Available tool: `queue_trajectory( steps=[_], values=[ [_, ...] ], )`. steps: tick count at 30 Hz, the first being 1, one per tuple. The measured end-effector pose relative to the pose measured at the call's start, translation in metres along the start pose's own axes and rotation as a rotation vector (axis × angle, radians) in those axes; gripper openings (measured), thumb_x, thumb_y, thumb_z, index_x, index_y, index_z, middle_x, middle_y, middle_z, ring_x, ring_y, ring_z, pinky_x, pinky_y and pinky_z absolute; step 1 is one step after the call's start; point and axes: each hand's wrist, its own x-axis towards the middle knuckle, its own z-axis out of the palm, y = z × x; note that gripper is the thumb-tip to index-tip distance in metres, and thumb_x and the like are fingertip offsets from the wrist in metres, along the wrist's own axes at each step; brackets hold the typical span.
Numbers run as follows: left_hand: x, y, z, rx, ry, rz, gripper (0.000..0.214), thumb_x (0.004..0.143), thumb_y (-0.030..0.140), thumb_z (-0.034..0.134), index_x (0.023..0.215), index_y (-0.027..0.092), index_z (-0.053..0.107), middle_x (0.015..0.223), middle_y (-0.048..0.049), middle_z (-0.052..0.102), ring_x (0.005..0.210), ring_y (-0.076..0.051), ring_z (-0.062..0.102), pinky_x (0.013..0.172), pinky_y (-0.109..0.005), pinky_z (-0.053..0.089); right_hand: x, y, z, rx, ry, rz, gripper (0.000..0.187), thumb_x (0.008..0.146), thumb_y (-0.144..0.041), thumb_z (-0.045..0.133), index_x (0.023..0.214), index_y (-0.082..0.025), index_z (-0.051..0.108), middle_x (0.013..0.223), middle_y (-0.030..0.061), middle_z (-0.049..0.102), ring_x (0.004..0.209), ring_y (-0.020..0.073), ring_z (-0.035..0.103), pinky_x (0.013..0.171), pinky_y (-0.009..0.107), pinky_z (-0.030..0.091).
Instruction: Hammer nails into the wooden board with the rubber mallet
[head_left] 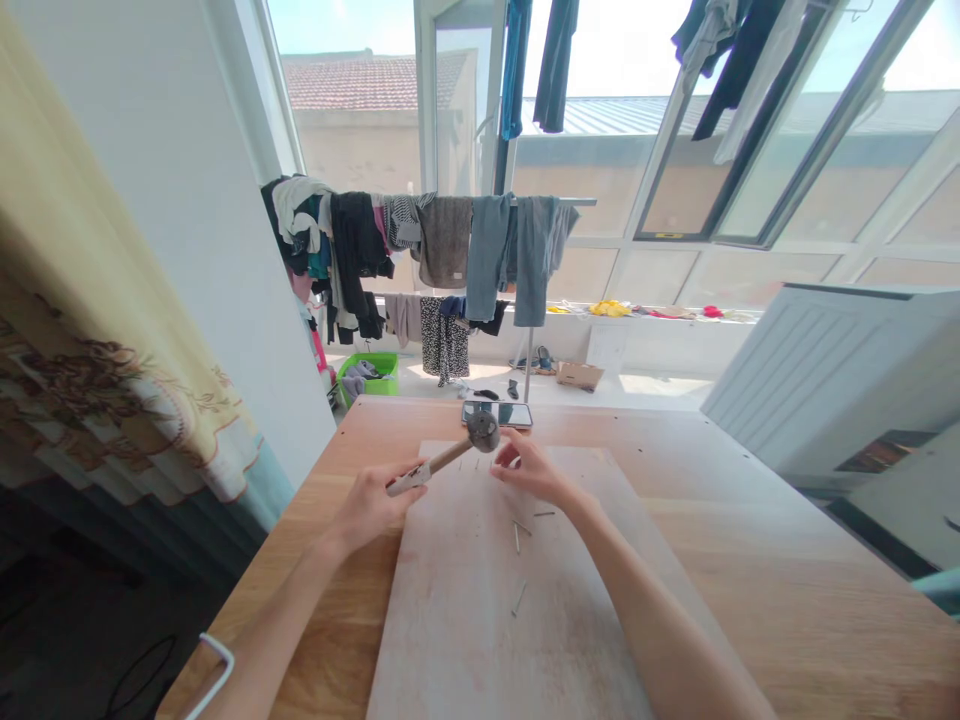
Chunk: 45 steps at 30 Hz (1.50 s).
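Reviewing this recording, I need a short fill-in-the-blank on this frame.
The left hand grips a hammer by its ____. Loose ____ lie on a pale board, close to the right hand. Past the far edge of the table, a plastic basket is coloured ____.

Missing words: handle, nails, green.

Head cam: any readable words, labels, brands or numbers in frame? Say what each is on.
No legible text anywhere.
Dark glossy smartphone on the wooden table: screen shows nothing readable.
Pale rectangular panel on the white ledge: too small to read, if marked.
Small yellow mark on the dark window frame: too small to read.
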Motion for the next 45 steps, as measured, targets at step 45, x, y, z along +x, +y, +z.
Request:
queue_trajectory(
  steps=[45],
  values=[
    [0.001, 0.002, 0.002, -0.236, 0.028, -0.079, 0.057, 0.078, 0.045, 0.068, 0.127, 0.017, 0.068, 0.095, -0.005, 0.074, 0.062, -0.015, 0.064, 0.048, -0.02, 0.046, -0.018, 0.011, 0.012, 0.046, 0.251, 0.046, 0.033, 0.079, -0.025, 0.061, 0.112, -0.021, 0.063, 0.083, 0.0026, 0.079, 0.066, 0.0191, 0.066, 0.073, 0.035, 0.053]
  ],
)
